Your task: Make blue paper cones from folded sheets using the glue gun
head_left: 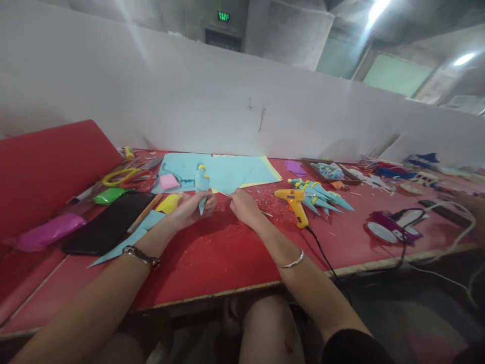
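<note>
My left hand (197,205) is closed around a light-blue paper cone (202,183), its point downward and small yellow pieces stuck near its top. To the right, my right hand (242,205) is closed, with its fingertips close to the cone; whatever they pinch is hidden or too small to name. Behind both hands lie light-blue paper sheets (235,169). A yellow glue gun (295,202) rests on the red table right of my right hand. Beside it is a pile of similar blue paper cones (322,197) with yellow trim.
On the left are a black phone (109,222), scissors with red handles (138,179), a pink packet (53,231) and a green packet (109,195). A brown tray (352,178) of scraps stands back right. Cables (450,207) cross the table's right side. A white partition (189,101) rises behind.
</note>
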Demonstrator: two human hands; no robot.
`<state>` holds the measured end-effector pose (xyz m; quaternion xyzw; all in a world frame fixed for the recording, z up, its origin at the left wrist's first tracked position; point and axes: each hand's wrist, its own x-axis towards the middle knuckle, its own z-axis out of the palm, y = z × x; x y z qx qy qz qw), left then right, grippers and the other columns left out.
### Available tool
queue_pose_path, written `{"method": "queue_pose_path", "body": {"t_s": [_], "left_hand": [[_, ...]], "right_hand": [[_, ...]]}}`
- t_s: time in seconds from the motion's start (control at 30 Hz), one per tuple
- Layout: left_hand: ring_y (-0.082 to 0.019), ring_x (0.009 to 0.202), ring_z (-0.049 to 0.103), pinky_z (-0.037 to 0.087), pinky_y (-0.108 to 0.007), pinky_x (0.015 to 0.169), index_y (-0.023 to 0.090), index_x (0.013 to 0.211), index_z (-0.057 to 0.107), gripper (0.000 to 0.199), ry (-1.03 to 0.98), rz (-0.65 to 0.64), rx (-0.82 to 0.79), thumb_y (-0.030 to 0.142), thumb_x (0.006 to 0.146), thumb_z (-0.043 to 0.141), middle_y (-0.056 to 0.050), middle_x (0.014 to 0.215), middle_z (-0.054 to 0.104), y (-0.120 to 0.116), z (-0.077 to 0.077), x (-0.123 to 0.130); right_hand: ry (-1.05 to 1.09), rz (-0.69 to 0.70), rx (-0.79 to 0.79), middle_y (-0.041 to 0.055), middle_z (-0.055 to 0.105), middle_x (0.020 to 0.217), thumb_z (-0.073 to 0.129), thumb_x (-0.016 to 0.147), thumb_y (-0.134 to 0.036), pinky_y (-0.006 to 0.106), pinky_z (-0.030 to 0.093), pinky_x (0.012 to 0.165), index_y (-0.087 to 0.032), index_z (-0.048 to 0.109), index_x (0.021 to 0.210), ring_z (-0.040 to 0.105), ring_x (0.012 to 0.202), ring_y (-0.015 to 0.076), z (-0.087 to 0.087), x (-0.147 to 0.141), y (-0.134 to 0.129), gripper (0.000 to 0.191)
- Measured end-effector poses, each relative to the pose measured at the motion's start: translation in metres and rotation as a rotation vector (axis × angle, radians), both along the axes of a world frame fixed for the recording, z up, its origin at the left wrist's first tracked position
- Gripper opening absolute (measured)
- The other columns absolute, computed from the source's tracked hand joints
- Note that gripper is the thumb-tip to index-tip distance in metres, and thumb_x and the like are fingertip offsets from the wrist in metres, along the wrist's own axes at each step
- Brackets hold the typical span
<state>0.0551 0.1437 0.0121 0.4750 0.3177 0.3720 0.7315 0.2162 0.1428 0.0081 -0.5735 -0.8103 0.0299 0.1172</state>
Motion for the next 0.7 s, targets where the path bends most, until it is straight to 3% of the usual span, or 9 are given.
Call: {"method": "queue_pose_path", "body": {"t_s": [0.1,0.2,0.33,0.43,0.57,0.7], "left_hand": [[-0.008,0.043,0.029,0.032,-0.018,0.041,0.016,0.044,0.036,0.043,0.024,-0.037,0.065,0.023,0.086,0.033,0.002,0.045,0.03,-0.001,-0.004,-0.001],[-0.008,0.045,0.027,0.032,-0.018,0.044,0.016,0.044,0.036,0.045,0.061,-0.08,0.138,0.03,0.086,0.039,0.003,0.046,0.03,-0.004,-0.006,-0.001],[-0.008,0.045,0.025,0.03,-0.019,0.044,0.016,0.043,0.034,0.047,0.095,-0.176,0.216,0.04,0.081,0.049,0.003,0.046,0.029,-0.007,-0.005,-0.001],[-0.008,0.045,0.026,0.03,-0.02,0.044,0.017,0.041,0.032,0.05,0.079,-0.205,0.255,0.043,0.079,0.051,0.004,0.045,0.027,-0.007,-0.006,-0.001],[-0.009,0.046,0.028,0.03,-0.022,0.046,0.017,0.04,0.031,0.049,0.087,-0.231,0.241,0.041,0.079,0.05,0.002,0.045,0.028,-0.008,-0.007,-0.002],[-0.009,0.044,0.029,0.032,-0.023,0.047,0.018,0.038,0.031,0.046,0.129,-0.291,0.177,0.033,0.079,0.047,0.002,0.043,0.029,-0.011,-0.005,0.0]], "right_hand": [[0.199,0.069,0.057,0.0106,0.059,0.094,0.039,0.082,-0.012,0.026,0.039,0.078,-0.013,0.064,0.09,0.055,0.088,0.016,-0.004,-0.001,0.006,0.026],[0.552,0.106,0.016,0.0043,0.062,0.08,0.045,0.079,-0.015,0.025,0.041,0.073,-0.014,0.062,0.083,0.055,0.075,0.0122,-0.008,-0.003,0.011,0.018],[1.091,0.151,-0.262,-0.0042,0.055,0.061,0.049,0.077,-0.022,0.021,0.043,0.058,-0.016,0.055,0.073,0.05,0.052,0.0073,-0.012,-0.008,0.013,0.009],[1.383,0.31,-0.46,-0.0051,0.055,0.063,0.057,0.073,-0.03,0.022,0.045,0.062,-0.017,0.054,0.07,0.051,0.055,0.0063,-0.01,-0.012,0.011,0.014],[1.504,0.459,-0.659,-0.004,0.056,0.068,0.067,0.065,-0.038,0.025,0.046,0.074,-0.018,0.055,0.066,0.054,0.068,0.0082,-0.006,-0.013,0.004,0.024],[1.441,0.441,-0.687,-0.0021,0.057,0.07,0.065,0.068,-0.04,0.026,0.046,0.071,-0.018,0.052,0.065,0.055,0.07,0.0099,-0.004,-0.014,-0.002,0.026]]}}
